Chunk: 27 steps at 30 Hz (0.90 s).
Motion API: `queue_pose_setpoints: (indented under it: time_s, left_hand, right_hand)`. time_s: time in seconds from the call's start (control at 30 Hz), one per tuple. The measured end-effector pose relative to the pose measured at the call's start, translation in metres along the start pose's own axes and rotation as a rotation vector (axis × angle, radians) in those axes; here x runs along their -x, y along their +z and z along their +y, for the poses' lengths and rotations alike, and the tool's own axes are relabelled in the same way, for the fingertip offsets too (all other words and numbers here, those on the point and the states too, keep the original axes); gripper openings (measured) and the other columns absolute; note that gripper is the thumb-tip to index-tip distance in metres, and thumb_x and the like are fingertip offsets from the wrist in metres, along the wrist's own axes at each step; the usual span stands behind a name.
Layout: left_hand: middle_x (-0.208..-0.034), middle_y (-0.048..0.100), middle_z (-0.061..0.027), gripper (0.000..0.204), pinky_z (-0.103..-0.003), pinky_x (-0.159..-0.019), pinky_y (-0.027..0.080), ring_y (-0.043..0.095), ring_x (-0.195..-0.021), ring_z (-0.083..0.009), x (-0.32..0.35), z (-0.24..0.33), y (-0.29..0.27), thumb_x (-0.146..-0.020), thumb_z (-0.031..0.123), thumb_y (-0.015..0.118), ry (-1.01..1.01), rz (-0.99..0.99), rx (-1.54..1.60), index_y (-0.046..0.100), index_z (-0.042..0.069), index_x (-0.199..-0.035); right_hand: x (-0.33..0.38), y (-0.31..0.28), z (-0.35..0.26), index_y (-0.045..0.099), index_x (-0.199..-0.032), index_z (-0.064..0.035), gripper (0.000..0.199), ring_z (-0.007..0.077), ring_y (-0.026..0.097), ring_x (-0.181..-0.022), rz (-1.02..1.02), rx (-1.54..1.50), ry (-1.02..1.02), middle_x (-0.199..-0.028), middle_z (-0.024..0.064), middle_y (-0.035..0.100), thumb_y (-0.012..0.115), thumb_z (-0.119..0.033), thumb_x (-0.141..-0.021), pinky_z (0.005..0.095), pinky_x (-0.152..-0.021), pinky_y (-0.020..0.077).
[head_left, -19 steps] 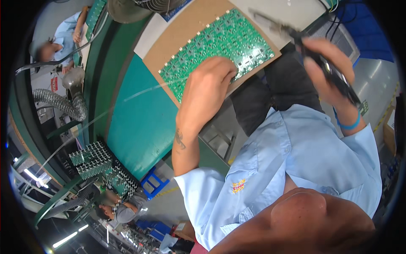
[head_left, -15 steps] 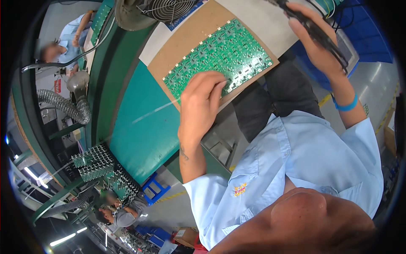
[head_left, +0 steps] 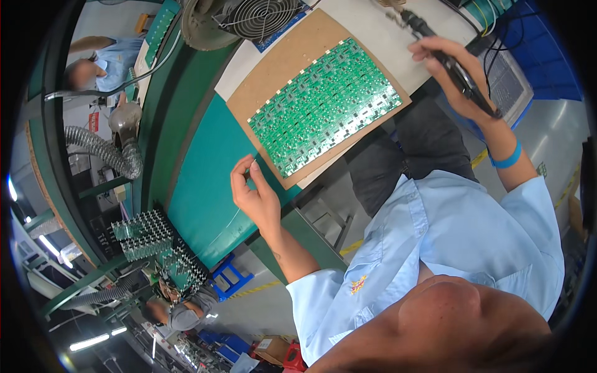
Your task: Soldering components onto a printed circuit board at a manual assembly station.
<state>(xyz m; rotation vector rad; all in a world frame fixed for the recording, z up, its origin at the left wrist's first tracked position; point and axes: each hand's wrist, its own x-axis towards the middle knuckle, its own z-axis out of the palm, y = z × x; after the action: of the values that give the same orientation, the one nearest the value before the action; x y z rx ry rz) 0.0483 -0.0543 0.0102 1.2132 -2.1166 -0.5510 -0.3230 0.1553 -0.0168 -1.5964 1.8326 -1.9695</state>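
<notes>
A green printed circuit board panel (head_left: 323,105), crowded with small components, lies on a brown backing board (head_left: 277,71). My left hand (head_left: 255,193) is raised beside the board's near-left corner, thumb and forefinger pinched on a thin solder wire (head_left: 231,222) that trails down past the table's edge. My right hand (head_left: 457,74) grips the black handle of a soldering iron (head_left: 457,73) to the right of the panel, apart from it. The iron's front end points up and left, close to a small metal piece at the top edge that I cannot make out.
A round-grilled fan (head_left: 264,17) stands beyond the backing board. Under it all is a green tabletop (head_left: 199,186). Racked circuit boards (head_left: 146,236) and a blue stool (head_left: 231,280) are at lower left. Two people work on the left. Cables (head_left: 500,40) hang at upper right.
My left hand has moved off the panel, left and nearer me, still pinching the wire. My right hand has shifted slightly down, with the iron's front end now in view.
</notes>
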Motion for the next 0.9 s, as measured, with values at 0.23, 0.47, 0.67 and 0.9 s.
queue_pose_setpoints:
  time_s: [0.23, 0.47, 0.67, 0.9]
  left_hand:
    - [-0.124, 0.076, -0.0159, 0.01, -0.039, -0.1, 0.056, 0.071, -0.11, -0.0269, 0.003, 0.001, 0.014, -0.105, 0.006, 0.065, -0.005, 0.006, 0.05, 0.07, -0.001, -0.111]
    - [-0.129, 0.076, -0.0175, 0.014, -0.036, -0.099, 0.058, 0.073, -0.113, -0.0252, 0.012, 0.006, 0.013, -0.109, 0.011, 0.064, -0.048, -0.017, 0.052, 0.069, -0.002, -0.111]
    - [-0.129, 0.077, -0.0183, 0.013, -0.036, -0.098, 0.059, 0.074, -0.112, -0.0252, 0.015, 0.007, 0.014, -0.108, 0.009, 0.065, -0.01, -0.014, -0.012, 0.069, -0.003, -0.111]
    - [-0.133, 0.075, -0.0203, 0.01, -0.038, -0.097, 0.059, 0.074, -0.115, -0.0277, 0.021, 0.017, 0.012, -0.105, 0.005, 0.067, 0.014, -0.058, -0.029, 0.069, -0.002, -0.111]
  right_hand:
    - [0.027, 0.0, -0.007, 0.067, -0.138, -0.0026, 0.053, 0.0253, 0.075, -0.105, -0.256, 0.092, -0.03, -0.125, 0.0116, 0.076, 0.087, -0.007, -0.089, 0.0336, -0.094, 0.0589]
    - [0.029, 0.002, -0.006, 0.069, -0.136, -0.0032, 0.055, 0.0267, 0.074, -0.106, -0.345, 0.14, -0.025, -0.131, 0.012, 0.075, 0.089, -0.007, -0.085, 0.0348, -0.094, 0.0593]
    - [0.032, 0.002, 0.001, 0.07, -0.135, -0.0035, 0.053, 0.0275, 0.074, -0.106, -0.345, 0.149, -0.041, -0.131, 0.0113, 0.075, 0.088, -0.004, -0.085, 0.0351, -0.094, 0.0595]
    - [0.032, -0.003, 0.003, 0.07, -0.134, -0.0036, 0.05, 0.0256, 0.074, -0.105, -0.34, 0.141, -0.011, -0.131, 0.0104, 0.076, 0.085, 0.0, -0.087, 0.0348, -0.093, 0.0594]
